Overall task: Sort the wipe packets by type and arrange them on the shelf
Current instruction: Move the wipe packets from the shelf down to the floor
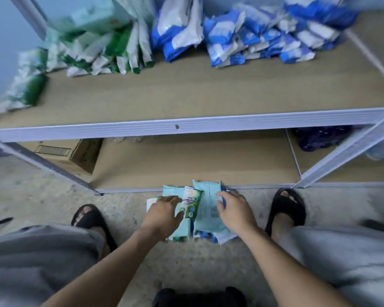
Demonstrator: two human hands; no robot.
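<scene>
While green packets (pixel 111 47) and blue packets (pixel 264 41) lie in separate groups on the upper shelf (pixel 186 94), both hands reach into a mixed pile (pixel 184 231) on the floor (pixel 53 196).

The pile lies against the front edge of the bottom shelf (pixel 186 160), between the person's feet, probably so each packet can be read and lifted straight up to its group. The left hand (pixel 162 214) lies on pale packets with its grip spread, fingers straight, just beside a green-and-white packet (pixel 192 203), which it seems to be singling out for the green side. The right hand (pixel 236 210) bends its fingers over the right edge of a pale teal packet (pixel 206 202). Blur and angle hide whether that grip pinches or only steadies it. A cardboard box (pixel 80 156) stands on the bottom shelf at the left.
</scene>
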